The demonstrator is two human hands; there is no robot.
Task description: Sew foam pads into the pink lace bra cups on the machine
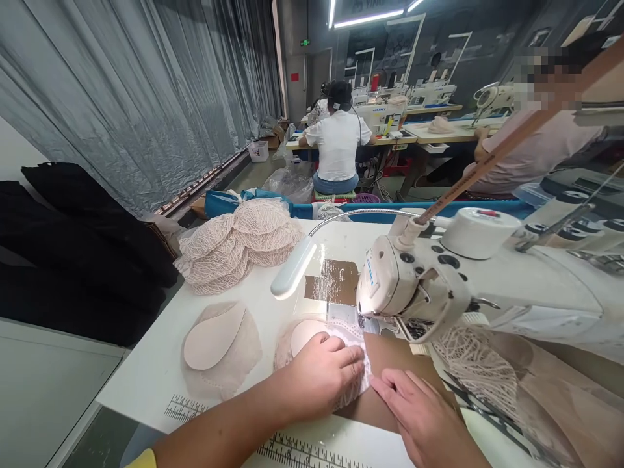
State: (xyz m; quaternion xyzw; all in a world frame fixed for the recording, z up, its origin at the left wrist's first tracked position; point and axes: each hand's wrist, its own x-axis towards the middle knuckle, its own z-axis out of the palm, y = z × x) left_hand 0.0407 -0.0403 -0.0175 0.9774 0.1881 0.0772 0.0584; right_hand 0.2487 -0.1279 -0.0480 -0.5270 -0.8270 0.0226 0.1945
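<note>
A beige lace cup piece [358, 390] with a smooth oval pad [303, 337] lies under the needle area of a white JUKI sewing machine [390, 279]. My left hand [324, 370] rests on it with bent fingers, gripping the lace close to the presser foot, which is partly hidden. At the piece's right edge, my right hand [414, 403] holds the border between thumb and fingertips. Brown board [390, 354] covers the machine bed beneath both hands. To the left lies another sheer cup piece [244, 351] with an oval pad [214, 338] on top.
Stacked lace cups [238, 244] stand at the table's back left. A lit lamp [292, 266] on a bendable neck hangs beside the needle. Ruler markings [302, 452] run along the front edge. Lace [478, 364] lies right of the machine. Two people sit farther back.
</note>
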